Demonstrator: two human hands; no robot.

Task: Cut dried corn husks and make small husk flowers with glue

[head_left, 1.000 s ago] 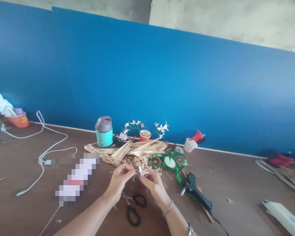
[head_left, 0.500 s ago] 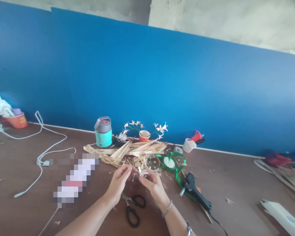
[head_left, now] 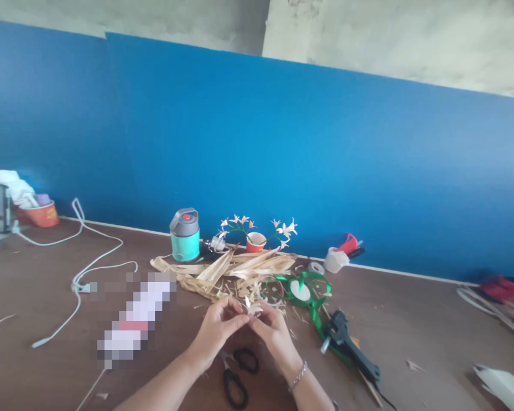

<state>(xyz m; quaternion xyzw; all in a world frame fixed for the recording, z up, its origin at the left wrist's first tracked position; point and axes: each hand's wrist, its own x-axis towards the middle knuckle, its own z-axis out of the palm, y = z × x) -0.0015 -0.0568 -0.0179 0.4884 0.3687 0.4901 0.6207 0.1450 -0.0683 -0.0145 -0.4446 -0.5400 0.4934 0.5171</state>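
My left hand [head_left: 216, 331] and my right hand [head_left: 273, 332] meet low in the middle of the view, above the brown table [head_left: 411, 325]. Their fingertips pinch a small pale straw flower [head_left: 252, 306] between them. Black-handled scissors [head_left: 237, 374] lie on the table just below my hands. A pile of dried straw leaves [head_left: 229, 271] lies right behind the hands.
A green ribbon roll [head_left: 302, 288] and a black glue gun [head_left: 351, 354] lie to the right. Behind stand a teal flask [head_left: 184, 235], an orange cup of straw flowers [head_left: 255, 241] and a tape roll [head_left: 314, 267]. White cables [head_left: 81, 268] trail at left.
My two hands have closed in until the fingertips touch around the flower. The camera has tilted slightly, shifting everything a little down and right.
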